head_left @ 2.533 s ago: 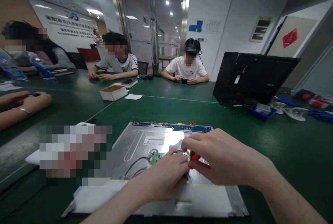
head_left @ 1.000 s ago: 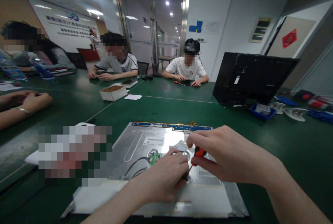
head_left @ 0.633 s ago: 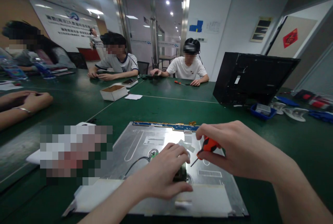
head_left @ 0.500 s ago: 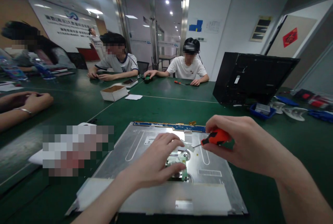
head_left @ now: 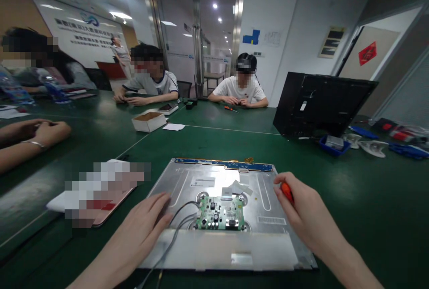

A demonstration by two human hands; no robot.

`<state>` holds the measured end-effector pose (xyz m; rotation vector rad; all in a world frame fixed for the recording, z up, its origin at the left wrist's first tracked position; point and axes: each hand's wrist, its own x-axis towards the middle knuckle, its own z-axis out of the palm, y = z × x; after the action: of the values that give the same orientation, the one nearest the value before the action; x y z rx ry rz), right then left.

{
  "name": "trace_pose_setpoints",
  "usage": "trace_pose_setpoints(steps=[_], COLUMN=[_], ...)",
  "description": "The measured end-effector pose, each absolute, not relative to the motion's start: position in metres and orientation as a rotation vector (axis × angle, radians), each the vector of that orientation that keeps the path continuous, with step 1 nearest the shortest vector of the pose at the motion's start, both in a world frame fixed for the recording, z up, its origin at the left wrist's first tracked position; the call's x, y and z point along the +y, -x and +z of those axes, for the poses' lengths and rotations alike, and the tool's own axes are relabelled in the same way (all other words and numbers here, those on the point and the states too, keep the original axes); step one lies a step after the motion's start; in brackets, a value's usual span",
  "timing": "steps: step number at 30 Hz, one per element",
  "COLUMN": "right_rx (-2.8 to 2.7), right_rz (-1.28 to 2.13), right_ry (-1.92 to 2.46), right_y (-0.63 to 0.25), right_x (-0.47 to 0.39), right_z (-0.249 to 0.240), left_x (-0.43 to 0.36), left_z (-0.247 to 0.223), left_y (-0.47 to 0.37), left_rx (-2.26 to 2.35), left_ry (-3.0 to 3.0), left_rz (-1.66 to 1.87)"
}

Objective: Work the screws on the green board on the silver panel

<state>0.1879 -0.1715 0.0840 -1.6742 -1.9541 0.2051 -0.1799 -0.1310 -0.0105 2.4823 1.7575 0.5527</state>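
Observation:
A flat display panel (head_left: 256, 210) lies back side up on the green table, with a small green circuit board (head_left: 219, 214) on its middle. Thin dark cables (head_left: 174, 235) run from the board's left side toward me. Above the board, a piece of clear tape (head_left: 241, 187) sticks up. My left hand (head_left: 142, 219) rests at the panel's left edge, fingers stretched out and holding nothing. Over the panel's right edge, my right hand (head_left: 310, 213) is closed around a screwdriver with an orange-red handle (head_left: 287, 192); its shaft is hidden. A blue circuit strip (head_left: 214, 163) lines the panel's far edge.
Left of the panel lies a phone (head_left: 115, 199), partly blurred. A white open box (head_left: 149, 122) stands further back. On the right are a black monitor (head_left: 321, 105) and a blue tray (head_left: 334, 146). Another person's hands (head_left: 50, 134) rest at left; co-workers sit opposite.
My left hand has moved left off the circuit board, uncovering it and its cables. My right hand has drawn back from the tape toward me with the screwdriver. A co-worker opposite has brought both hands together.

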Motion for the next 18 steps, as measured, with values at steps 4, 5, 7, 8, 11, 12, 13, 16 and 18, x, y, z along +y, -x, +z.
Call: trace_pose_setpoints(steps=[4,5,7,8,11,12,13,16,18], right_rx=[-1.943,-1.959,-1.953,-1.949,-1.951,-1.953,-1.953,-1.931,-1.914], right_rz=[0.205,0.224,0.267,0.295,0.364,0.370,0.365,0.320,0.260], right_ry=[1.857,1.887,1.930,1.951,2.007,2.023,2.036,2.091,2.154], right_y=[-0.175,-0.172,-0.165,-0.162,-0.155,-0.153,-0.152,-0.152,-0.155], right_x=[-0.169,-0.168,-0.168,-0.168,-0.167,-0.167,-0.166,-0.160,-0.155], right_z=[0.045,0.039,0.030,0.028,0.023,0.022,0.021,0.020,0.019], left_x=[-0.137,-0.137,-0.136,-0.135,-0.135,-0.137,-0.140,-0.150,-0.155], left_z=[-0.026,-0.027,-0.025,-0.024,-0.013,-0.009,-0.005,0.003,0.003], left_y=[0.187,0.187,0.186,0.185,0.180,0.176,0.172,0.158,0.149], left_rx=[1.815,1.829,1.850,1.856,1.861,1.860,1.839,1.800,1.754], left_ry=[-2.544,-2.542,-2.519,-2.505,-2.484,-2.487,-2.494,-2.510,-2.526], left_rz=[0.456,0.425,0.364,0.338,0.303,0.300,0.285,0.248,0.247])
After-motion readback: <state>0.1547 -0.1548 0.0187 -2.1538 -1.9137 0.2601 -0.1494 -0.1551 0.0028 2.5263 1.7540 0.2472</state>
